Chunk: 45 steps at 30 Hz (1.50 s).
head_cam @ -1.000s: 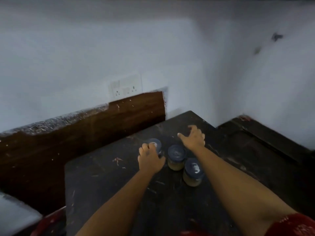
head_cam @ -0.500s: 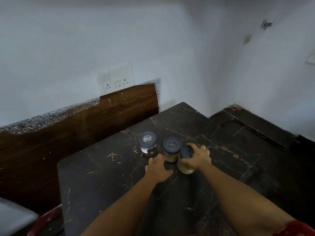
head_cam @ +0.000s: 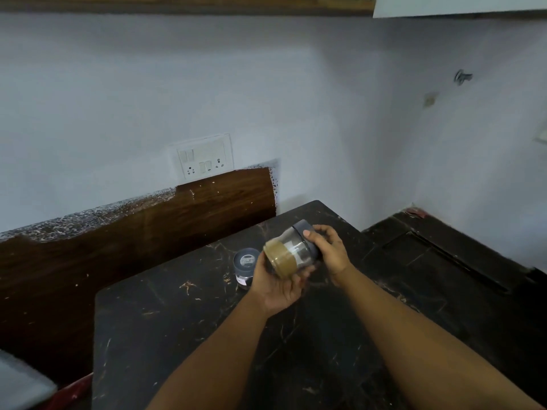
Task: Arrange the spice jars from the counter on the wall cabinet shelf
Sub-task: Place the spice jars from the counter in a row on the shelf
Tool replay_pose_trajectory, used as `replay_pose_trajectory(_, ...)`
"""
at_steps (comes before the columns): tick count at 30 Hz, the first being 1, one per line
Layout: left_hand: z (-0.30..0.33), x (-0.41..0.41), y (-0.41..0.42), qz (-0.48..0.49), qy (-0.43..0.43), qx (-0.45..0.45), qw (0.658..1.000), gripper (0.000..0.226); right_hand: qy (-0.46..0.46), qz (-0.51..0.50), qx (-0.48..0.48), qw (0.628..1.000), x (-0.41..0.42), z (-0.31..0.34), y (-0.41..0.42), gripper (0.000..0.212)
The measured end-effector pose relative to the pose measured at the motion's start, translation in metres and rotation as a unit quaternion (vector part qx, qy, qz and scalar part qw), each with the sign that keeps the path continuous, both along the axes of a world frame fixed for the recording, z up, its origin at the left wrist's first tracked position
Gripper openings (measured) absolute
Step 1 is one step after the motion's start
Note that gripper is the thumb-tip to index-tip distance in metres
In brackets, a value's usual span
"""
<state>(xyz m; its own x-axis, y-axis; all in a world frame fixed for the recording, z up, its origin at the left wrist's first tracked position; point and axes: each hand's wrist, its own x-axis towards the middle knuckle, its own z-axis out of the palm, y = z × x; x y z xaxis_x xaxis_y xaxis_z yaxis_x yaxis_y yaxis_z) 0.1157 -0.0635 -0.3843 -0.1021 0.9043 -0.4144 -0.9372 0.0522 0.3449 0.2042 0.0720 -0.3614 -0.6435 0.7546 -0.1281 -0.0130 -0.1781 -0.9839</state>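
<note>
A clear spice jar (head_cam: 288,255) with tan powder and a grey lid is lifted off the dark counter (head_cam: 183,329) and tipped on its side, base toward me. My right hand (head_cam: 328,251) grips its lid end. My left hand (head_cam: 276,287) cups the base from below, fingers curled round it. A second grey-lidded jar (head_cam: 245,269) stands upright on the counter just left of my left hand. A third jar is hidden behind my hands. The brown underside of the wall cabinet (head_cam: 189,4) runs along the top edge.
A brown wooden board (head_cam: 142,229) leans along the back wall below a white switch and socket plate (head_cam: 204,156). A lower dark stone ledge (head_cam: 450,261) lies to the right. A red and grey object (head_cam: 32,389) sits at the bottom left.
My right hand has lifted the nearest jar off the counter and tipped it sideways. My left hand has come up under its base. The view has tilted up, showing the cabinet.
</note>
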Motion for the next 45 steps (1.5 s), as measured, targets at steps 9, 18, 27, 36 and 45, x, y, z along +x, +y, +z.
replay_pose_trajectory(9, 0.048, 0.031, 0.034, 0.128, 0.278, -0.021, 0.952, 0.058, 0.042, 0.1, -0.216, 0.97, 0.013, 0.029, 0.024, 0.056)
replay_pose_trajectory(18, 0.049, 0.052, 0.052, 0.219, 0.724, -0.144, 0.638, 0.098, 0.111, 0.135, -0.29, 0.941, 0.015, 0.033, 0.028, 0.061)
replay_pose_trajectory(27, 0.054, 0.055, 0.045, 0.157, 0.458, -0.07, 0.872, 0.08, 0.101, 0.2, -0.264, 0.938, 0.019, 0.039, 0.04, 0.072)
replay_pose_trajectory(36, 0.057, 0.065, 0.052, 0.209, 0.378, -0.098, 0.897, 0.083, 0.092, 0.241, -0.238, 0.937, 0.031, 0.034, 0.045, 0.06)
replay_pose_trajectory(45, 0.06, 0.065, 0.064, 0.248, 0.313, -0.091, 0.912, 0.109, 0.035, 0.25, -0.105, 0.962, 0.037, 0.041, 0.064, 0.08)
